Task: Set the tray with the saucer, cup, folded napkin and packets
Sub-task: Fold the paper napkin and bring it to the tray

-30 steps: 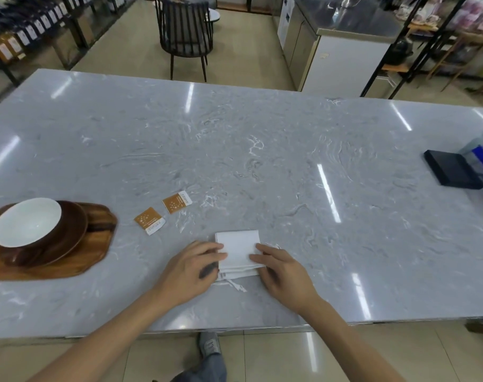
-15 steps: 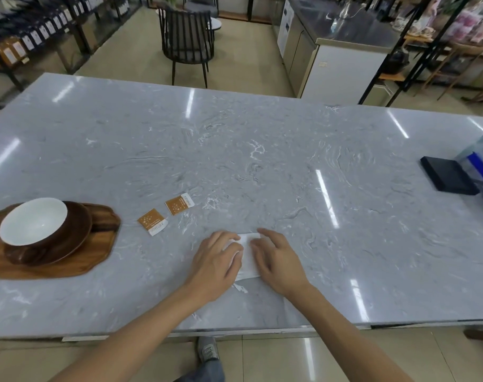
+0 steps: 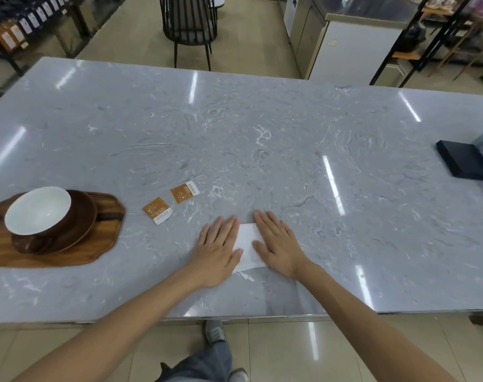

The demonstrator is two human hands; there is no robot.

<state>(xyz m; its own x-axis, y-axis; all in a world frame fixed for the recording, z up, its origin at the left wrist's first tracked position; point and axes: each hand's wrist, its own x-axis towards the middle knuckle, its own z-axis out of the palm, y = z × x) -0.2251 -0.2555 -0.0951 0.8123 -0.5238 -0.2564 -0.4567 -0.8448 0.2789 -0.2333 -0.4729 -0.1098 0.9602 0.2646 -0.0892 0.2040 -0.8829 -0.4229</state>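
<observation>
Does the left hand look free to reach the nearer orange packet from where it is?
Probably yes. The left hand lies flat on the napkin, holding nothing, and only bare table separates it from the nearer packet to its left.

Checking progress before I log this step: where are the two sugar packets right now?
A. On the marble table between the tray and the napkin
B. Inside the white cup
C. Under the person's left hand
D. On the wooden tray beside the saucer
A: both packets lie on the bare table, right of the tray and left of the napkin, touched by neither hand.
</observation>
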